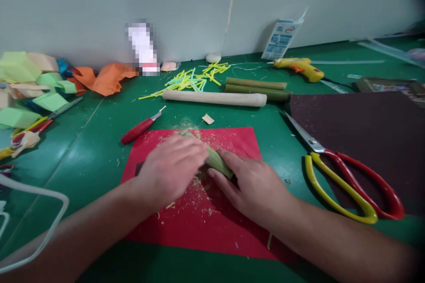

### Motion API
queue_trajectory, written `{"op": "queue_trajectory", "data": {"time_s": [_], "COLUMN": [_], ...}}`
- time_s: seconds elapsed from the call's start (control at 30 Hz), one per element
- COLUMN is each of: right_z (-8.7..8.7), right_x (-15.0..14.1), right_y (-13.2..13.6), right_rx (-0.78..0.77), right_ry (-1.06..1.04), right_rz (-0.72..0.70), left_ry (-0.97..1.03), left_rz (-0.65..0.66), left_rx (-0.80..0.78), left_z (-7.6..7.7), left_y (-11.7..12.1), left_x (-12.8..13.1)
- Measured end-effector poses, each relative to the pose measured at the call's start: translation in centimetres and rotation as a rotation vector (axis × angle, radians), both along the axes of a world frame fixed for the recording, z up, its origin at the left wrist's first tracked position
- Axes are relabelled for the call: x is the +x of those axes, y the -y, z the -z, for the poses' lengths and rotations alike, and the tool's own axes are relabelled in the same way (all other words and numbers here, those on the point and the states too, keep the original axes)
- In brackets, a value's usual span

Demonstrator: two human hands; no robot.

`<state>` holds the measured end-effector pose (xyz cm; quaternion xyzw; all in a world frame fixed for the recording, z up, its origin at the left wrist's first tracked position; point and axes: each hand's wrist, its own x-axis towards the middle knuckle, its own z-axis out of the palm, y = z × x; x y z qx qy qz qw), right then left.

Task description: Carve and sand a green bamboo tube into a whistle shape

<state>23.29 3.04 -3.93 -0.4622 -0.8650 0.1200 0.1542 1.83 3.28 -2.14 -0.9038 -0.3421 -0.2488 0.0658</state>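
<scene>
My right hand [255,181] is closed round the near end of a short green bamboo piece [219,162], thumb and fingers on either side of it. Bent over the far part of the bamboo is my left hand [175,168], slightly blurred, its fingers curled down. A dark scrap that looks like sandpaper [140,168] shows beside the left hand; most of it is hidden under the palm. Both hands are above a red sheet [186,234], which is strewn with pale shavings and dust.
A red-handled knife [141,129] lies to the left. Large scissors [335,163] rest on a dark brown sheet [365,128] to the right. Behind are a pale stick [214,98], green bamboo lengths [255,88], yellow straws [186,82] and a glue gun [299,67]. Folded paper [20,66] is piled at left.
</scene>
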Motion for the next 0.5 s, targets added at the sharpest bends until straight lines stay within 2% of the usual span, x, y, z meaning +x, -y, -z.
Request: {"op": "queue_trajectory", "data": {"time_s": [0.1, 0.23, 0.33, 0.47, 0.5], "right_z": [0.00, -0.06, -0.07, -0.04, -0.04], "right_x": [0.07, 0.09, 0.03, -0.01, -0.01], "right_y": [0.03, 0.07, -0.01, -0.13, -0.14], "right_rx": [0.015, -0.013, -0.030, -0.014, -0.011], "right_ry": [0.003, -0.013, 0.007, -0.013, -0.014], "right_rz": [-0.001, -0.016, 0.013, -0.001, 0.007], "left_ry": [0.013, -0.019, -0.029, -0.031, -0.025], "left_rz": [-0.105, 0.046, -0.078, 0.035, 0.030], "left_rx": [0.049, 0.022, 0.060, 0.018, 0.014], "left_z": [-0.14, -0.23, -0.15, -0.10, -0.12], "left_y": [-0.14, 0.22, 0.47, 0.54, 0.51], "left_x": [0.23, 0.38, 0.33, 0.51, 0.52]}}
